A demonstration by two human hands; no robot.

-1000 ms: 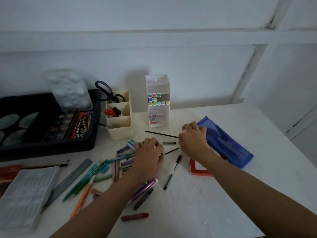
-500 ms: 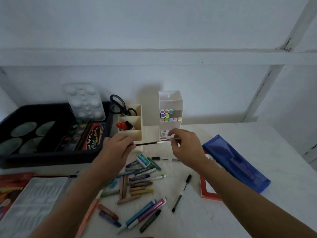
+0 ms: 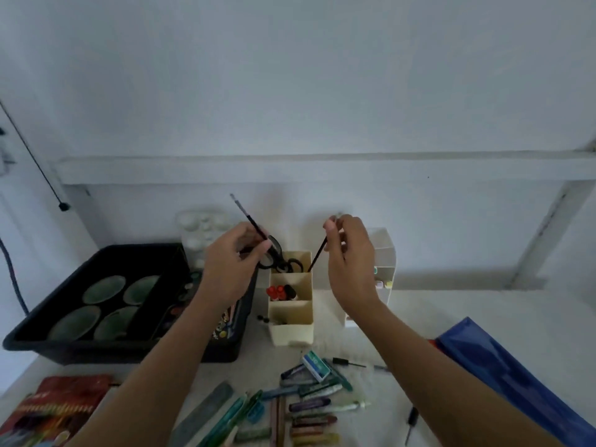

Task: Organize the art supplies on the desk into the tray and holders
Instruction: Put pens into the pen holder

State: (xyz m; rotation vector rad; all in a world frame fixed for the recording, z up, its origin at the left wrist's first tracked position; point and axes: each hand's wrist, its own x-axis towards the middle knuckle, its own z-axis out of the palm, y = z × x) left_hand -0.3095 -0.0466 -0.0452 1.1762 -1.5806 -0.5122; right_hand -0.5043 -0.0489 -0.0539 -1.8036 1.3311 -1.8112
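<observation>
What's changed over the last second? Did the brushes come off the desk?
Yes. Both hands rose from the desk to the cream holder. The left hand now pinches one thin black brush, tilted up-left; the right hand holds a second brush, its lower end at the back compartment beside the scissors. Crayons, blue case and black tray stayed put.

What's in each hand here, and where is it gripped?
The left hand grips a thin black brush by its lower part; the right hand pinches a second brush near its top end.
</observation>
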